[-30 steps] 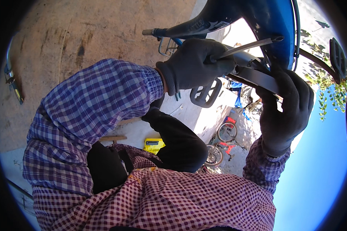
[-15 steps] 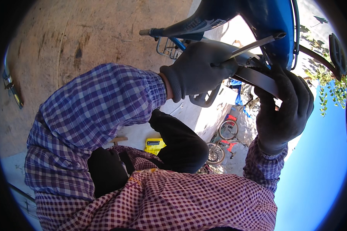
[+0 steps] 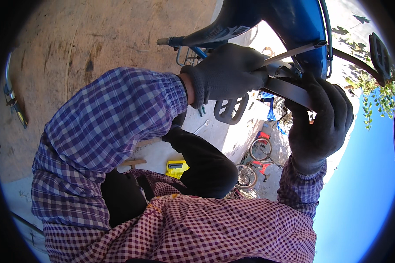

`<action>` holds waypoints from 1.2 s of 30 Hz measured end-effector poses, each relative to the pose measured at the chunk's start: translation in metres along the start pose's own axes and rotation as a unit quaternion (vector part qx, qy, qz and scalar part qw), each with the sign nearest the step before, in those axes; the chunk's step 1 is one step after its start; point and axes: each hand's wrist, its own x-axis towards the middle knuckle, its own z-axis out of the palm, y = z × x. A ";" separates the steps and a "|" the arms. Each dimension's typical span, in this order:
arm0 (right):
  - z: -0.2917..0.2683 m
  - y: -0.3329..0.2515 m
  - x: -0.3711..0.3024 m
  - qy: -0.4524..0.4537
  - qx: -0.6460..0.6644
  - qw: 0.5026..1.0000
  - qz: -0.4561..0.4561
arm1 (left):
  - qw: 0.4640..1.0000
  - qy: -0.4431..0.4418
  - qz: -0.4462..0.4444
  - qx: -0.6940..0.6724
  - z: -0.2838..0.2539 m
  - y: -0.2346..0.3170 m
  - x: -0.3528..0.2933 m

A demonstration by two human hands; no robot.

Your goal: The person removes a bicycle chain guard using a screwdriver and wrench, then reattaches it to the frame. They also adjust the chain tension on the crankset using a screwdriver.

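Observation:
My left hand (image 3: 230, 72), in a dark grey glove, is closed round the near end of a slim metal bar (image 3: 292, 54). The bar slants up to the right across a blue bicycle frame (image 3: 289, 26), and its far end is dark. On the right, my gloved right hand (image 3: 322, 125) curls its fingers over a curved grey strip (image 3: 289, 91), whose other end runs to my left fingers. Both hands hide the parts between them. A black pedal (image 3: 231, 108) hangs just below my left hand.
Another pedal (image 3: 379, 55) juts out at the upper right, near green leaves (image 3: 373, 105). Stained boards (image 3: 118, 35) fill the upper left. Below are a yellow case (image 3: 176, 168), a wooden piece (image 3: 134, 162) and a red bicycle (image 3: 261, 147).
Both hands and the blue frame sit slightly further left in view. More of the pedal below my left hand shows. Both grips look the same.

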 end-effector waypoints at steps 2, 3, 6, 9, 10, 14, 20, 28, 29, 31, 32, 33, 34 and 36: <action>-0.001 0.002 0.001 -0.003 0.000 1.000 -0.001 | 0.999 -0.007 0.013 -0.036 -0.001 0.000 0.001; -0.002 0.002 0.001 -0.006 0.002 1.000 0.000 | 0.999 -0.010 0.022 -0.048 -0.002 -0.001 0.001; -0.004 0.002 0.001 -0.008 0.005 1.000 0.002 | 0.998 -0.017 0.045 -0.046 -0.002 -0.004 0.004; -0.005 0.001 0.001 -0.013 -0.009 1.000 0.006 | 0.998 -0.025 0.050 -0.038 -0.002 -0.004 0.007; -0.006 0.001 0.001 -0.016 -0.020 1.000 0.007 | 0.998 -0.023 0.055 -0.028 -0.002 -0.003 0.007; -0.007 -0.001 0.000 -0.014 -0.005 1.000 0.012 | 0.999 -0.009 0.042 -0.029 -0.001 0.001 0.004; -0.008 0.000 0.000 -0.018 0.012 1.000 0.006 | 0.998 -0.018 0.048 -0.030 -0.001 0.000 0.008; -0.008 0.001 -0.001 -0.027 -0.009 1.000 0.004 | 0.996 -0.064 0.054 0.042 0.007 -0.021 -0.006; -0.008 0.001 -0.002 -0.034 -0.001 0.999 0.010 | 0.997 -0.022 0.078 0.014 0.010 -0.021 -0.010; -0.010 0.002 -0.003 -0.029 0.007 1.000 0.003 | 0.997 0.034 0.074 -0.012 0.012 -0.020 -0.015; -0.011 0.003 -0.003 -0.032 0.019 0.999 0.004 | 0.996 0.038 0.072 -0.029 0.013 -0.019 -0.017; -0.012 0.003 -0.003 -0.043 0.015 0.999 0.002 | 0.998 0.026 0.055 -0.036 0.012 -0.018 -0.018; -0.012 0.003 -0.003 -0.041 0.014 0.999 0.001 | 0.998 0.019 0.051 -0.042 0.010 -0.016 -0.019; -0.012 0.003 -0.002 -0.044 0.008 0.999 0.001 | 0.997 0.023 0.068 -0.042 0.009 -0.013 -0.019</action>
